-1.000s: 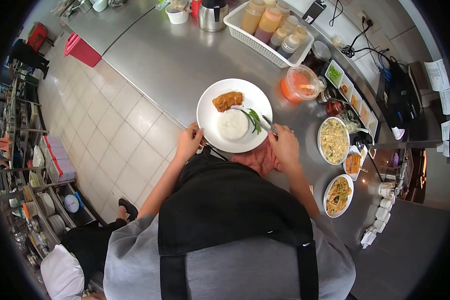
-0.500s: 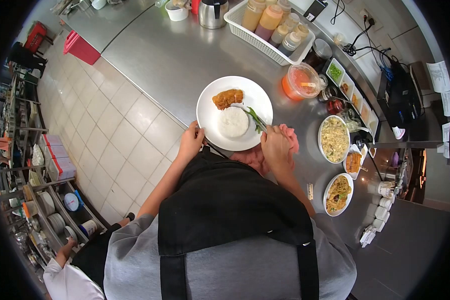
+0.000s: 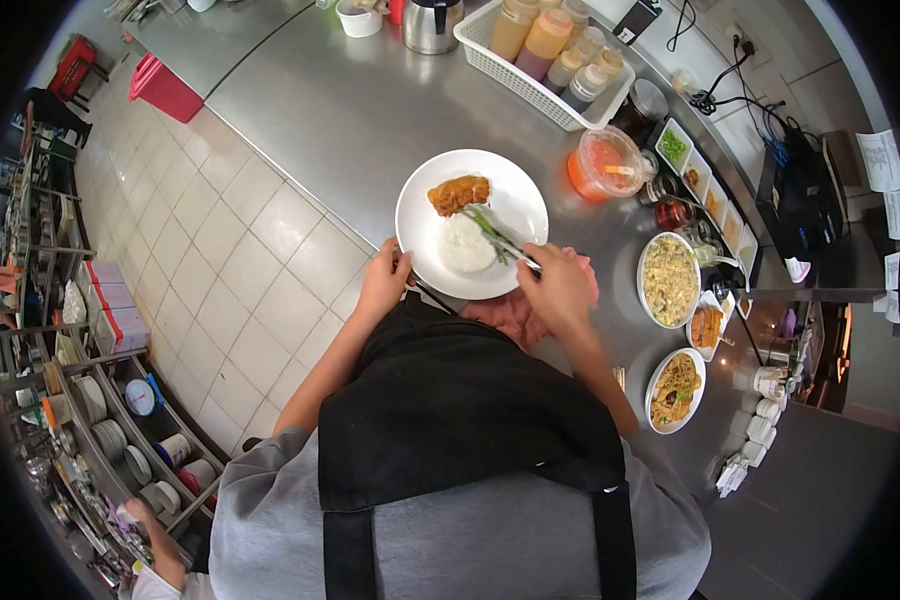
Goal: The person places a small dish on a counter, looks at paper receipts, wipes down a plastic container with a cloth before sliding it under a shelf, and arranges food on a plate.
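Observation:
In front of me is a white plate (image 3: 518, 190) with a mound of white rice (image 3: 462, 246) and a browned, fried-looking piece of food (image 3: 458, 194). My left hand (image 3: 382, 280) is closed on the plate's near left rim. In my right hand (image 3: 554, 284) are metal tongs (image 3: 522, 258), held over the plate's right side. Their tips are at long green vegetables (image 3: 486, 228), which lie against the rice and reach toward the fried piece; motion blurs them slightly. A pink cloth (image 3: 512, 318) lies partly under the plate and my right forearm.
On the right stand bowls of food (image 3: 668, 280) (image 3: 676, 390) and a tray of garnishes (image 3: 700, 176). Farther back are a tub of orange-red liquid (image 3: 604, 166) and a white basket (image 3: 510, 82) of sauce bottles. Another person's arm (image 3: 160, 545) reaches toward the lower-left shelves.
My right hand and the tongs have moved slightly, and the green vegetables have shifted left and up, onto the rice's edge. The other person's arm at lower left has moved down.

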A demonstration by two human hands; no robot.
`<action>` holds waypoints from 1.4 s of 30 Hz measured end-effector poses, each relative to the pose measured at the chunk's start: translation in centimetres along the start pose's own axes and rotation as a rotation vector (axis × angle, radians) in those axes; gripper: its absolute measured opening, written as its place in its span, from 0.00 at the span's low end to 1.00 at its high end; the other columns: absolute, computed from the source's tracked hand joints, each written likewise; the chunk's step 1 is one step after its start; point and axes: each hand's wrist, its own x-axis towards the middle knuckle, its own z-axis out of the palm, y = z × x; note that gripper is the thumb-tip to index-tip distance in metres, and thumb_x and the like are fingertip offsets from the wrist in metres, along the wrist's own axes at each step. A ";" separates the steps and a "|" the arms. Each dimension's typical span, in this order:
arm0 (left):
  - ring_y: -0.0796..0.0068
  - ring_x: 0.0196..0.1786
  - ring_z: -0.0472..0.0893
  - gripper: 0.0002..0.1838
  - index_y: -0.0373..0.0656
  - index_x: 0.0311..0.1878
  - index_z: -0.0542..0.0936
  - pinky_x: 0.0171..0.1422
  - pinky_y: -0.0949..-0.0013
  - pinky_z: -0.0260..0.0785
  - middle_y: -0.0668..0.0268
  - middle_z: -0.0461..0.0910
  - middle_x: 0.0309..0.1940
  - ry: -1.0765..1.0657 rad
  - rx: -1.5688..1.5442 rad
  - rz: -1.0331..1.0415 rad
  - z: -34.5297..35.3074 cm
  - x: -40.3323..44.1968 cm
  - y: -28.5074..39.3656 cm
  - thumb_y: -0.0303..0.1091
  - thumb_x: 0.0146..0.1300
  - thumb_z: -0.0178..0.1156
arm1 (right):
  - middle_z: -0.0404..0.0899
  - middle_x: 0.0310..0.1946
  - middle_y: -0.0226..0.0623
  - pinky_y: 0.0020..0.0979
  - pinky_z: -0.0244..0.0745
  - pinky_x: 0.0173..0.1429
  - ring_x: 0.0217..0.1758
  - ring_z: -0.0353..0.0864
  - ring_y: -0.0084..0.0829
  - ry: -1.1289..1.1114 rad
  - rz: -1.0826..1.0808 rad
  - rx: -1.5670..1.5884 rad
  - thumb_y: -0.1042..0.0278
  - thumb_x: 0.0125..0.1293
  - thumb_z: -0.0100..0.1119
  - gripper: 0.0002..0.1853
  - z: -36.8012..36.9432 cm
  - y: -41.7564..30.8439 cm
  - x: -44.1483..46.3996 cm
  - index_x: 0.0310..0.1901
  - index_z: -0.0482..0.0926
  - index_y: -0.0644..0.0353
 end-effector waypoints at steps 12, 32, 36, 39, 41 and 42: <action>0.74 0.22 0.80 0.18 0.33 0.59 0.68 0.26 0.71 0.70 0.60 0.80 0.25 0.002 -0.002 -0.039 0.1 -0.1 0.5 0.30 0.69 0.50 | 0.81 0.37 0.41 0.39 0.76 0.43 0.40 0.82 0.40 -0.074 0.034 0.085 0.64 0.59 0.59 0.14 1.5 -0.2 -0.2 0.45 0.81 0.62; 0.79 0.24 0.77 0.19 0.35 0.61 0.70 0.25 0.74 0.69 0.64 0.78 0.26 0.140 0.169 0.011 0.8 1.5 0.8 0.35 0.71 0.49 | 0.81 0.28 0.58 0.43 0.74 0.45 0.35 0.82 0.52 0.761 0.821 -0.210 0.51 0.62 0.53 0.24 -21.2 43.0 -1.4 0.32 0.82 0.71; 0.76 0.23 0.79 0.23 0.35 0.65 0.65 0.24 0.76 0.68 0.61 0.81 0.28 0.055 0.077 -0.114 1.2 -0.3 -0.2 0.37 0.72 0.47 | 0.81 0.30 0.60 0.47 0.73 0.49 0.41 0.82 0.56 0.528 0.825 -0.573 0.46 0.62 0.51 0.28 -22.4 53.5 0.0 0.32 0.83 0.71; 0.75 0.23 0.80 0.28 0.35 0.69 0.54 0.24 0.74 0.70 0.59 0.81 0.27 0.027 -0.058 -0.192 2.4 -1.7 1.0 0.36 0.72 0.48 | 0.81 0.34 0.61 0.45 0.73 0.53 0.45 0.81 0.56 0.496 0.853 -0.301 0.45 0.61 0.51 0.29 -23.4 50.7 1.1 0.34 0.83 0.71; 0.74 0.23 0.80 0.31 0.38 0.71 0.48 0.24 0.73 0.72 0.57 0.80 0.28 -0.002 -0.127 -0.194 3.2 -2.0 0.6 0.36 0.72 0.47 | 0.82 0.36 0.59 0.43 0.74 0.51 0.46 0.82 0.52 0.387 0.755 -0.354 0.46 0.61 0.52 0.27 -22.9 52.1 2.0 0.36 0.84 0.69; 0.73 0.23 0.80 0.32 0.38 0.72 0.45 0.24 0.72 0.72 0.57 0.80 0.28 -0.024 -0.126 -0.166 3.5 -2.0 0.4 0.35 0.72 0.48 | 0.82 0.36 0.57 0.42 0.74 0.50 0.46 0.83 0.50 0.321 0.765 -0.269 0.47 0.61 0.53 0.26 -22.7 50.0 2.3 0.37 0.84 0.67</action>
